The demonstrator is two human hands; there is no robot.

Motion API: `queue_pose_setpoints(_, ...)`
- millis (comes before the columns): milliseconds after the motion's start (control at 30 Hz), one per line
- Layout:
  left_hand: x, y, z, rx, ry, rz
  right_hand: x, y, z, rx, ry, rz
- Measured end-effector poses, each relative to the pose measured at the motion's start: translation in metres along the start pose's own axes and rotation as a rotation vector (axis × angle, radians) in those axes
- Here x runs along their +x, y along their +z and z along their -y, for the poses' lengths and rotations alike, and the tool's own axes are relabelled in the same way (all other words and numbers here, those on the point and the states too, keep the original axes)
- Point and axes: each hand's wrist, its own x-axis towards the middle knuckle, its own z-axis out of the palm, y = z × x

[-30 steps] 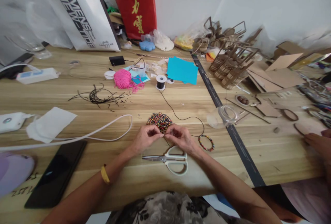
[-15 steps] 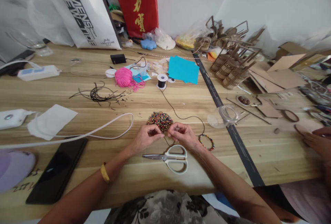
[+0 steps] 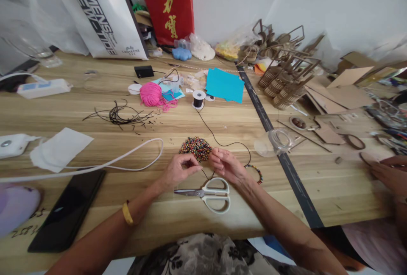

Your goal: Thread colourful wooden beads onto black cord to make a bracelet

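Note:
A heap of small multicoloured beads (image 3: pixel 195 148) lies on the table just beyond my hands. My left hand (image 3: pixel 181 170) is closed in a pinch, thumb against forefinger, at the end of a thin black cord (image 3: pixel 208 176). At the heap's right edge, my right hand (image 3: pixel 229 165) has its fingers curled together; what they hold, if anything, is too small to make out. A beaded bracelet (image 3: pixel 257 172) rests beside my right wrist, partly hidden by it. Scissors with white handles (image 3: pixel 216 194) lie below my hands, blades pointing left.
The black cord loops back to a spool (image 3: pixel 199 99). Pink yarn (image 3: pixel 151 94), blue paper (image 3: pixel 225 85) and cut cord pieces (image 3: pixel 121 114) lie farther back. A phone (image 3: pixel 66 211) and white cable (image 3: pixel 127 156) are at left. Another person's hand (image 3: pixel 389 175) is at far right.
My right hand has lifted slightly from my left fingertips toward the bead heap, its fingers turning upward. My left hand keeps its pinch almost in place.

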Motion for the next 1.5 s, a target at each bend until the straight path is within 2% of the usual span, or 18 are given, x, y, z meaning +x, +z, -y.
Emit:
queue_pose_setpoints(167,0.0,0.001,0.0,0.017,0.004,0.019,-0.001,0.0,0.001,0.042,0.035,0.046)
queue_pose_setpoints(467,0.0,-0.004,-0.003,0.058,-0.009,0.095,-0.004,-0.002,-0.011,-0.174,-0.011,0.112)
queue_pose_setpoints(700,-0.001,-0.006,-0.006,0.097,0.01,0.096,-0.009,0.007,-0.012,-0.601,-0.157,0.034)
queue_pose_setpoints(867,-0.001,-0.006,-0.005,0.076,0.015,0.087,-0.01,0.007,-0.024,-0.876,-0.256,-0.036)
queue_pose_setpoints(1067,-0.001,-0.004,-0.003,0.053,0.037,0.038,-0.008,0.003,-0.036,-0.94,-0.336,-0.082)
queue_pose_setpoints(1233,0.0,-0.008,-0.003,0.051,0.011,-0.002,-0.007,0.004,-0.032,-0.74,-0.258,-0.155)
queue_pose_setpoints(1400,-0.001,-0.01,0.0,0.189,0.003,0.099,-0.009,0.007,-0.029,-0.721,-0.269,-0.164)
queue_pose_setpoints(1500,-0.003,-0.01,-0.001,0.282,0.068,0.181,-0.01,0.006,-0.03,-0.76,-0.29,-0.132)
